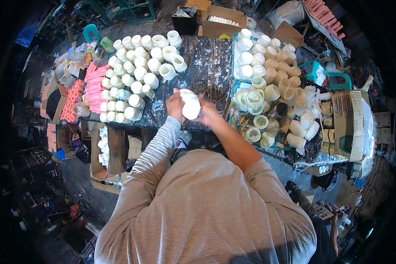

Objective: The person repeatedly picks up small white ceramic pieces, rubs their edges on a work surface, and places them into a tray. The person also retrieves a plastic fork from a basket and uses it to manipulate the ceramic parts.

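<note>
Between my two hands is a white jar-shaped piece (190,108), its round pale end toward me, above the front part of a dark, stained table (202,57). My left hand (175,106) is closed round its left side. My right hand (208,111) grips its right side, with the fingers slightly blurred. To the left, several similar off-white jar-shaped pieces (140,73) stand in slanting rows on the table. Some show open round mouths. What is inside the held piece cannot be seen.
Translucent and cream cups (272,92) crowd the right-hand table. Pink sticks (97,86) lie beyond the left rows. A cardboard box (224,17) with white tubes stands at the back, another box (347,123) at the right. Another person's arm (334,233) shows lower right.
</note>
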The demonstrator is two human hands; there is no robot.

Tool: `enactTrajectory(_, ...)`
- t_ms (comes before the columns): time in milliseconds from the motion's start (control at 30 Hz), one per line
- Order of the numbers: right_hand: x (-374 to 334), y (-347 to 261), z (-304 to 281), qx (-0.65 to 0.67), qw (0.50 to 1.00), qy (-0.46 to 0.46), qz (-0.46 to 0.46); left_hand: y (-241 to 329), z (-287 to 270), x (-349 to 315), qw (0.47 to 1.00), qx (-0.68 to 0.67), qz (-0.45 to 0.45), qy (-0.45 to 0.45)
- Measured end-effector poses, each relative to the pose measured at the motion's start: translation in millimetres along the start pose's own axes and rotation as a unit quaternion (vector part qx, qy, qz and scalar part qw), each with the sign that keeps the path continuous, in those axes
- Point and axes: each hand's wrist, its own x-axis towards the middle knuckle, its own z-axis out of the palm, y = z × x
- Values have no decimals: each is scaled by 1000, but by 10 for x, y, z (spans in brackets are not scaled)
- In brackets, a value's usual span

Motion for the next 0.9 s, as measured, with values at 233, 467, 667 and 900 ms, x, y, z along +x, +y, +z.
enactTrajectory(233, -508, -471, -301, -134, 971, -199, -10, 333, 510, -230, 679, 634, 361, -76)
enactTrajectory(467, -452, -470, -515, -139, 967, -214, 25, 571, 791, -250, 512, 677, 479, -222)
enactTrajectory(667, -463, -500, -725, -75, 975, -195, 74, 508, 820, -201, 468, 684, 502, -247)
enactTrajectory(900, -847, -363, -823, -339, 925, -170, 19, 17, 778, -493, 471, 689, 430, -345)
